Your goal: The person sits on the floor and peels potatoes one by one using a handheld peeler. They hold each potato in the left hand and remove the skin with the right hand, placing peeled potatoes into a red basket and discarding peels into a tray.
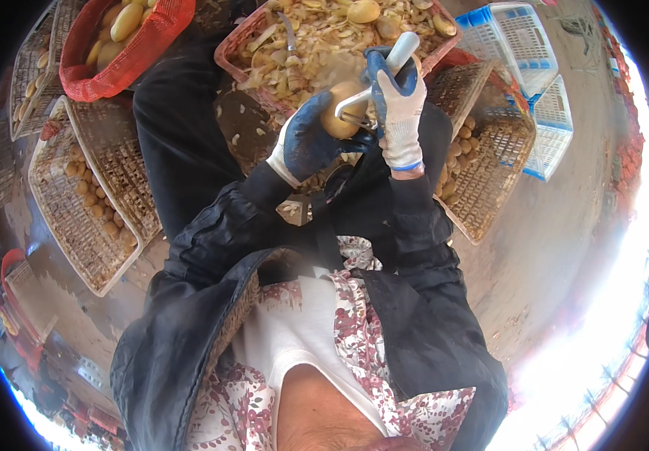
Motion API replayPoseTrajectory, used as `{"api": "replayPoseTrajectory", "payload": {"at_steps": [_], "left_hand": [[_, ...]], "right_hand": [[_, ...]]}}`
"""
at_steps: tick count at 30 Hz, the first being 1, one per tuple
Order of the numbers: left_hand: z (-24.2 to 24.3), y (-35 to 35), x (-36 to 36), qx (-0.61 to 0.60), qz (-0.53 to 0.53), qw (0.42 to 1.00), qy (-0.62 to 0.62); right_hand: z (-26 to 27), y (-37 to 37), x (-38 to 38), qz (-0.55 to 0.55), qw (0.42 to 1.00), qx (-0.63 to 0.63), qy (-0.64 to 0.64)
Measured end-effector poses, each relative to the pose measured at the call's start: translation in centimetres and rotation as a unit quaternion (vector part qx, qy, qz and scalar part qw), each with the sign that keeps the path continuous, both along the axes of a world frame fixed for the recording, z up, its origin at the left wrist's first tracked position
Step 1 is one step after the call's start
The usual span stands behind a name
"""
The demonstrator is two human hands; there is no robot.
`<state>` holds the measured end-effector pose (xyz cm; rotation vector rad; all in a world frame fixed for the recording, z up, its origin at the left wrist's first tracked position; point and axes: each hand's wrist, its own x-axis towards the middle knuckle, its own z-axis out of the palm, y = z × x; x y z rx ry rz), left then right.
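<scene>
Between my knees, my left hand (310,135), in a blue-coated work glove, cups an unpeeled-looking brown potato (336,115). A peeler (402,52) with a thick white handle is gripped in my right hand (396,98), which wears a matching glove. The peeler's head lies over the potato's right side; whether the blade touches the skin is hard to tell. Just beyond both hands stands a pink plastic crate (231,52) full of potato peelings (324,36). A pale potato (363,10) rests on the peelings, near a curved knife (289,31).
At the upper left, a red mesh sack (85,84) holds peeled potatoes (127,22). Dirty white crates with small potatoes stand at my left (87,237) and right (488,186). Blue-and-white crates (527,51) are farther right. Scraps litter the floor (533,270).
</scene>
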<state>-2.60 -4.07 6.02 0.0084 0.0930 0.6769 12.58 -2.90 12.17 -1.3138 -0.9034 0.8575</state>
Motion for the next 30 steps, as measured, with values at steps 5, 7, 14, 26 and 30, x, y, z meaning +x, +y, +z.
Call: {"api": "replayPoseTrajectory", "payload": {"at_steps": [5, 7, 14, 26, 30], "left_hand": [[-1.5, 1.3, 1.6, -0.004, 0.042, 0.993, 0.106], [-1.9, 2.2, 2.1, 0.118, 0.096, 0.97, 0.187], [-1.8, 4.9, 3.2, -0.025, 0.029, 0.988, 0.147], [-0.7, 3.3, 2.1, -0.074, 0.043, 0.982, 0.17], [-4.3, 5.0, 1.6, -0.063, 0.033, 0.996, 0.054]], "right_hand": [[0.0, 1.2, 0.5, 0.003, 0.999, 0.022, 0.03], [0.7, 1.9, 0.5, -0.003, 0.998, 0.041, 0.039], [0.4, 2.6, -1.6, -0.049, 0.996, 0.044, -0.066], [-7.5, 9.1, 5.9, -0.218, 0.966, -0.006, -0.139], [-3.1, 6.5, 3.4, -0.149, 0.988, 0.018, -0.041]]}}
